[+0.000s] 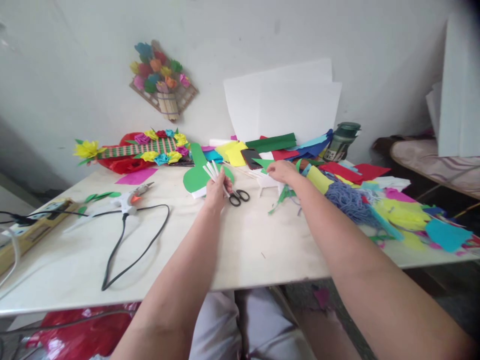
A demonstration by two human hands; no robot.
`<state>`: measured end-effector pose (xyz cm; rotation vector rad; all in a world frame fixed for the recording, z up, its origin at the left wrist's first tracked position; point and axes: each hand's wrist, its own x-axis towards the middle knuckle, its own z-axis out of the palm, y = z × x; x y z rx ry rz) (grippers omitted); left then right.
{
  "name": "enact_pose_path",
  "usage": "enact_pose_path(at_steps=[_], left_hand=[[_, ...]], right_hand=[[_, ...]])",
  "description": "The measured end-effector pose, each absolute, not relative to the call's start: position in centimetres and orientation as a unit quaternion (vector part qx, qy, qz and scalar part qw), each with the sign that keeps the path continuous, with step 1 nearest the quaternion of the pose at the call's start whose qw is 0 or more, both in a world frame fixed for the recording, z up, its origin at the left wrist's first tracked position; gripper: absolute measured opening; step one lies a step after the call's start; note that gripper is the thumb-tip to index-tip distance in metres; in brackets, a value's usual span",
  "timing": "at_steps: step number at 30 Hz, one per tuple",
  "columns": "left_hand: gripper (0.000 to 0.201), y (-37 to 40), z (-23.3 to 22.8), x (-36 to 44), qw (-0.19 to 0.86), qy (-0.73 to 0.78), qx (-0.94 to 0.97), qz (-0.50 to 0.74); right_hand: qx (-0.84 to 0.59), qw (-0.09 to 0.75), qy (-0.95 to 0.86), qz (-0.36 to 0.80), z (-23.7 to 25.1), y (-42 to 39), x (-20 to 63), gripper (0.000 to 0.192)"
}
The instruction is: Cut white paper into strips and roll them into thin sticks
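My left hand (216, 189) grips a small bunch of thin white sticks (211, 171) that fan upward over a green paper cutout (195, 176). Black-handled scissors (239, 196) lie on the table just right of that hand. My right hand (280, 171) reaches farther back and rests on the edge of the pile of coloured paper (300, 150), touching white pieces (268, 180) beside a green triangle (263, 163); whether it grasps anything I cannot tell.
A glue gun (129, 200) with a black cord (123, 250) lies left of centre, a power strip (37, 220) at the far left. Paper-flower crafts (150, 147) sit at the back. A green jar (341, 141), blue yarn (348, 202) and paper scraps crowd the right side.
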<state>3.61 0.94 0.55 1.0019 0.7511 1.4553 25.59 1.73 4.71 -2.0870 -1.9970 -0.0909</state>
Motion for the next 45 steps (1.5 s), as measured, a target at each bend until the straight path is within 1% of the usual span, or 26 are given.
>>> enact_pose_path(at_steps=[3,6,8,12,16,21,27,34,37,39,41,45], left_hand=[[0.045,0.8,0.5,3.7,0.569,0.325,0.436,0.617],[0.045,0.8,0.4,3.7,0.563,0.324,0.449,0.614],[0.045,0.7,0.5,3.8,0.560,0.327,0.459,0.607],[0.044,0.6,0.5,3.7,0.558,0.339,0.472,0.593],[0.044,0.8,0.3,3.6,0.561,0.334,0.472,0.593],[0.044,0.8,0.2,3.5,0.566,0.337,0.470,0.587],[0.045,0.7,0.3,3.5,0.566,0.338,0.459,0.596],[0.046,0.6,0.6,3.3,0.561,0.350,0.448,0.601],[0.045,0.5,0.7,3.3,0.561,0.350,0.446,0.604],[0.045,0.4,0.7,3.3,0.558,0.348,0.453,0.602],[0.045,0.5,0.5,3.3,0.551,0.348,0.463,0.602],[0.045,0.8,0.3,3.1,0.536,0.362,0.474,0.597]], right_hand=[[-0.714,0.110,-0.688,-0.060,4.3,2.8,25.0,0.025],[-0.707,0.075,-0.700,-0.066,4.0,4.0,24.0,0.024],[-0.717,0.054,-0.692,-0.063,3.8,4.9,23.3,0.028],[-0.731,0.028,-0.681,-0.043,3.8,6.4,22.3,0.025],[-0.728,0.006,-0.684,-0.032,3.7,7.1,21.9,0.029],[-0.733,-0.004,-0.680,-0.022,3.5,7.3,22.0,0.032],[-0.725,-0.025,-0.687,-0.037,3.1,7.4,22.0,0.030],[-0.733,0.010,-0.677,-0.063,3.3,7.3,22.1,0.032],[-0.744,0.059,-0.661,-0.072,4.3,7.5,22.4,0.028],[-0.748,0.164,-0.641,-0.056,5.0,7.7,22.7,0.023],[-0.731,0.277,-0.623,-0.029,5.7,7.9,23.0,0.023],[-0.633,0.491,-0.595,0.064,6.7,7.6,22.6,0.024]])
